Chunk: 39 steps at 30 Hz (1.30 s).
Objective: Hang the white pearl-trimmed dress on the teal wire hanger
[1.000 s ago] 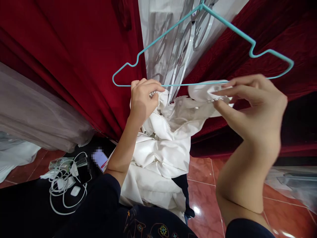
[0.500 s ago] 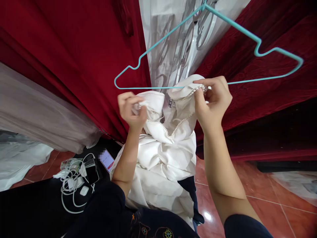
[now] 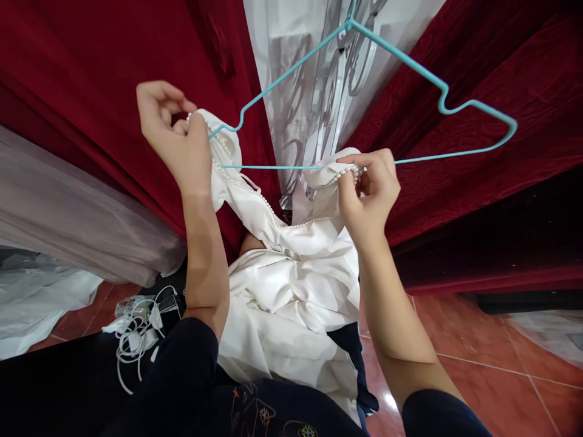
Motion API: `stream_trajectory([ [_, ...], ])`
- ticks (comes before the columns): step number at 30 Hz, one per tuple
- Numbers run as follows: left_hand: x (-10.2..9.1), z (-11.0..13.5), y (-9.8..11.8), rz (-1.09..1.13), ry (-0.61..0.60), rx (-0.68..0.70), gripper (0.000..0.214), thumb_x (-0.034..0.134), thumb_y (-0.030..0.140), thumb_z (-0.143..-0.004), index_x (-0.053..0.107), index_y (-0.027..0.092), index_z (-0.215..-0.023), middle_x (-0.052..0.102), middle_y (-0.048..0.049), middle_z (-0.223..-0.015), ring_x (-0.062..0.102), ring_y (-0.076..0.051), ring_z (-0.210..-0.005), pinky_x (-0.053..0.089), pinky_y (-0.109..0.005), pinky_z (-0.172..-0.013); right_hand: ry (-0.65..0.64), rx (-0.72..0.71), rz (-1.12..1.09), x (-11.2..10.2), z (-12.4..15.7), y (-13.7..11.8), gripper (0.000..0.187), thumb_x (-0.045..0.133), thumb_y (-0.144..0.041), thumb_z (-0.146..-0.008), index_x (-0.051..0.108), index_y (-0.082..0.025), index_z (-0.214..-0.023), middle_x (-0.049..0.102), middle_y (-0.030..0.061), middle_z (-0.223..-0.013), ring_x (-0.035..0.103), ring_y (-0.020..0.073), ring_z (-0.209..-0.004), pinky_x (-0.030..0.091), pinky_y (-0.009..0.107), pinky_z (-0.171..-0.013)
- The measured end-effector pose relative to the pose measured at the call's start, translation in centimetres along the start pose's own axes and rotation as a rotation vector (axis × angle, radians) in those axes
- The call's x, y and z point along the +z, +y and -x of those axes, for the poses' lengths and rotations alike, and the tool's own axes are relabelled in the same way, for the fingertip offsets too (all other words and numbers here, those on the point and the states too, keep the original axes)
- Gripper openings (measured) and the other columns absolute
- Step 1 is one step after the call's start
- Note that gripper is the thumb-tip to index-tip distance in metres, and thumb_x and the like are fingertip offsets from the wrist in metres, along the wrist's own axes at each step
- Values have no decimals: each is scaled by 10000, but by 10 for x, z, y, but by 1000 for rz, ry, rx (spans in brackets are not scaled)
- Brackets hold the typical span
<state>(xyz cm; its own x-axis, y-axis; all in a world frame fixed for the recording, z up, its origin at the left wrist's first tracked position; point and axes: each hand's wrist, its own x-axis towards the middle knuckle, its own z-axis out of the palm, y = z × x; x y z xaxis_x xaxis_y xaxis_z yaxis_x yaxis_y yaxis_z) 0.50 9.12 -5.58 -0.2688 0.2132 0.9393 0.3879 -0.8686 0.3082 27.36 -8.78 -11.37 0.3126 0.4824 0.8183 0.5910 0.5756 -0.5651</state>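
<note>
A white satin garment (image 3: pixel 296 291) with a pearl-trimmed neckline hangs down in front of me. My left hand (image 3: pixel 175 133) is closed on its left shoulder, raised up by the left tip of a teal wire hanger (image 3: pixel 410 60). My right hand (image 3: pixel 367 188) pinches the garment's right shoulder edge with its pearls, just under the hanger's bottom bar. The hanger hangs in front of the curtains, its hook out of view at the top.
Dark red velvet curtains (image 3: pixel 91 73) and a sheer silver-patterned curtain (image 3: pixel 310 91) fill the background. Grey fabric (image 3: pixel 68 224) drapes at left. White cables and chargers (image 3: pixel 136 331) lie on a black surface at lower left. Red glossy floor tiles (image 3: pixel 478 364) lie at right.
My left hand has lifted the garment's left shoulder up and to the left, to the hanger's left tip. My right hand keeps its pinch and has barely moved.
</note>
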Motion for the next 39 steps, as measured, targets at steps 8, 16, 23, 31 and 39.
stream_trajectory([
  [8,-7,-12,47,-99,-39,119,246,656,-39,-856,594,182,-946,633,38,-891,588,-48,-752,304,-245,-514,30,53,-23,7,3,-10,124,627,-301,-1000,721,-238,-950,627,36,-912,581,155,-827,449,318,-707],
  [16,5,-30,40,-21,-124,341,237,678,10,-879,656,214,-997,657,65,-907,651,-34,-749,276,-194,-425,7,39,-28,15,5,-1,166,604,-366,-1022,707,-240,-989,618,22,-930,612,151,-867,459,313,-733],
  [23,22,-4,112,-27,-304,-22,223,443,175,-1093,608,324,-1070,689,25,-1113,697,-177,-1068,625,-382,-844,24,17,-40,6,3,-1,183,625,-406,-1031,711,-262,-959,612,37,-919,536,153,-800,420,331,-679],
  [31,49,79,169,73,-795,-121,293,454,9,-1025,627,244,-1053,757,-5,-1048,727,-183,-1014,562,-367,-944,56,28,-52,10,1,4,142,626,-326,-1005,719,-229,-960,607,15,-916,581,131,-830,457,309,-740],
  [39,48,91,174,78,-742,-184,131,582,121,-1082,632,231,-1134,801,-4,-1110,762,-187,-1045,485,-361,-1014,89,-35,-89,6,12,0,193,585,-229,-985,772,-258,-1023,732,45,-1093,712,193,-1073,598,403,-942],
])
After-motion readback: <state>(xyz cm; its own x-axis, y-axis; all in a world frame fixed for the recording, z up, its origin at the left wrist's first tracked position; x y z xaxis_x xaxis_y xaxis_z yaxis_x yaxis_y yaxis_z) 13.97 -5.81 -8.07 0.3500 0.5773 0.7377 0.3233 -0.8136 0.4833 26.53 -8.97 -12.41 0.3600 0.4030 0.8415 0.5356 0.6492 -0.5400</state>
